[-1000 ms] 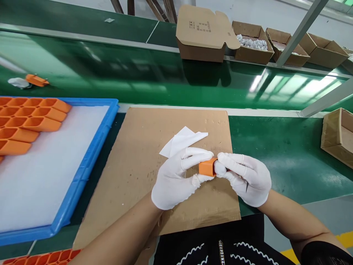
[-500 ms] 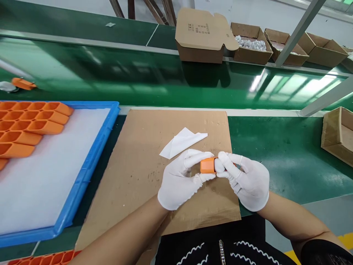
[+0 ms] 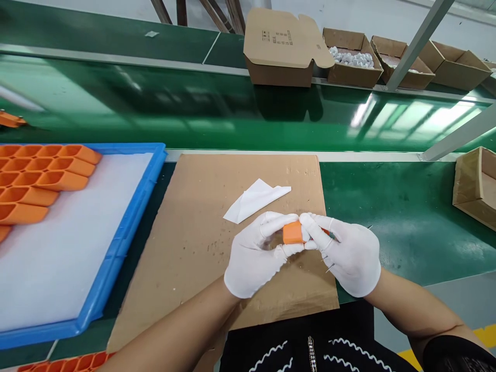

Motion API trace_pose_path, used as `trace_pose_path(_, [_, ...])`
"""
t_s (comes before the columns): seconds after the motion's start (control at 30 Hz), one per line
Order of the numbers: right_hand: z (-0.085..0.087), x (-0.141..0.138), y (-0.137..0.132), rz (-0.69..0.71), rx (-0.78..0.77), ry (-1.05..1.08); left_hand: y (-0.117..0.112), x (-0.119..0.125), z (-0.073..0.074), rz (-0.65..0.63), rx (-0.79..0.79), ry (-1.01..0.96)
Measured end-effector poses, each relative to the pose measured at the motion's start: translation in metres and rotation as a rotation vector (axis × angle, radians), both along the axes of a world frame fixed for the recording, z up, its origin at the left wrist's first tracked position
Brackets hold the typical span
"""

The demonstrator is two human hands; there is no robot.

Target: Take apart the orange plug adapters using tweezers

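Both my hands wear white gloves and meet over a brown cardboard sheet (image 3: 201, 227). My left hand (image 3: 258, 253) pinches a small orange plastic part (image 3: 292, 233) between thumb and fingers. My right hand (image 3: 346, 253) is closed on the part's other end, and a thin metal tip pokes out below its fingers; what that tool is I cannot make out. A folded white cloth (image 3: 256, 199) lies on the cardboard just beyond my hands.
A blue tray (image 3: 127, 227) with a white liner holds rows of orange parts (image 3: 42, 178) at the left. A green conveyor belt (image 3: 174, 108) runs behind. Open cardboard boxes (image 3: 284, 49) stand at the back right, another box (image 3: 475, 183) at the right edge.
An orange part on the belt at the far left has drifted leftward almost out of view. My hands have shifted slightly while turning the orange part.
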State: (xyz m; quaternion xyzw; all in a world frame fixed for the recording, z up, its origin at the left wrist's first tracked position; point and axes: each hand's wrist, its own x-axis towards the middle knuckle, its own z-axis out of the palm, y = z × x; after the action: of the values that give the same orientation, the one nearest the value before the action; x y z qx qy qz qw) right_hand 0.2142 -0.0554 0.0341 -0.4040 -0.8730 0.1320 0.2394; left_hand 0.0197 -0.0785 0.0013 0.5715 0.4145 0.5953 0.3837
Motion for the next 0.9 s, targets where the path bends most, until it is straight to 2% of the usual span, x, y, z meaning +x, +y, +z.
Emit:
trace_pose_path(0.07, [0.009, 0.000, 0.001, 0.030, 0.262, -0.123, -0.001, 0.002, 0.000, -0.002, -0.065, -0.044])
trace_pose_path(0.13, [0.015, 0.000, 0.002, 0.083, 0.385, -0.235, -0.001, 0.004, 0.001, 0.001, -0.137, -0.092])
trace_pose_path(0.27, [0.016, -0.003, 0.002, 0.150, 0.279, -0.326, 0.001, 0.007, 0.002, -0.048, -0.327, -0.058])
trace_pose_path(0.37, [0.012, -0.003, 0.005, 0.084, 0.177, -0.043, 0.002, 0.008, 0.001, -0.123, -0.398, 0.004])
trace_pose_path(0.47, [0.012, -0.001, 0.014, -0.119, -0.008, 0.337, 0.001, 0.008, -0.002, -0.054, -0.319, 0.098])
trace_pose_path(0.57, [0.014, 0.000, 0.025, -0.212, -0.342, 0.433, 0.001, 0.005, -0.003, -0.002, -0.131, 0.202])
trace_pose_path(0.67, [0.016, -0.002, 0.031, -0.069, -0.819, 0.432, 0.003, 0.001, -0.002, -0.002, 0.105, 0.314])
trace_pose_path(0.73, [0.016, -0.006, 0.031, 0.048, -1.072, 0.512, 0.004, -0.002, -0.001, -0.009, 0.212, 0.391])
trace_pose_path(0.8, [0.017, -0.008, 0.030, 0.091, -1.193, 0.594, 0.006, -0.005, 0.001, -0.024, 0.265, 0.454])
trace_pose_path(0.9, [0.018, -0.010, 0.025, 0.069, -1.138, 0.590, 0.008, -0.008, 0.005, -0.080, 0.308, 0.531])
